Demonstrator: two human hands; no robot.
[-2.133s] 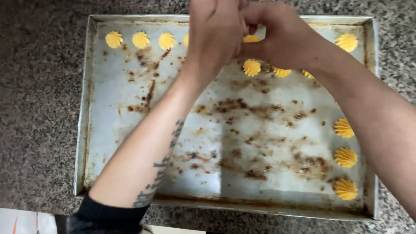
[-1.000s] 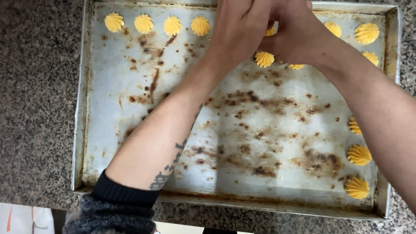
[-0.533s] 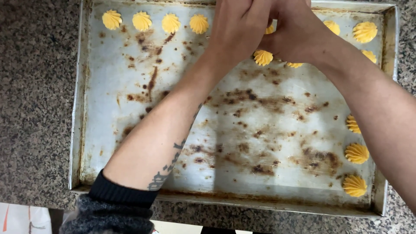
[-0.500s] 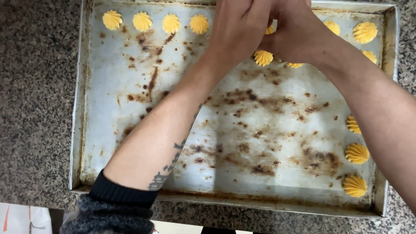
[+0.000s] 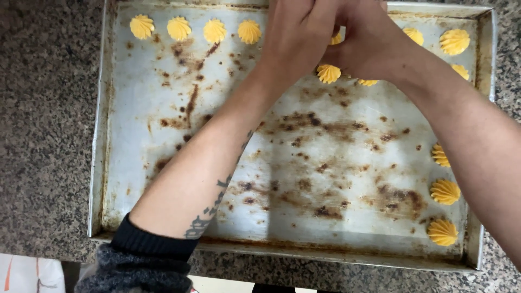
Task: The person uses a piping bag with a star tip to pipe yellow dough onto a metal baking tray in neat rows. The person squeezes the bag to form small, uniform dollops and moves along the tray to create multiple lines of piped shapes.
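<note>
the left hand [image 5: 296,32] and right hand [image 5: 369,40] are pressed together at about 12 o'clock over the stained metal baking tray [image 5: 100,163], fingers curled inward; whether they pinch anything between them i cannot tell. just under them, toward 6 o'clock, sits a piped yellow dough rosette [image 5: 329,73] on the tray floor, with a row of rosettes [image 5: 196,29] running out toward 10 o'clock and a column of rosettes [image 5: 444,192] down the edge at 4 o'clock. the tray rests on a speckled granite counter [image 5: 43,119].
</note>
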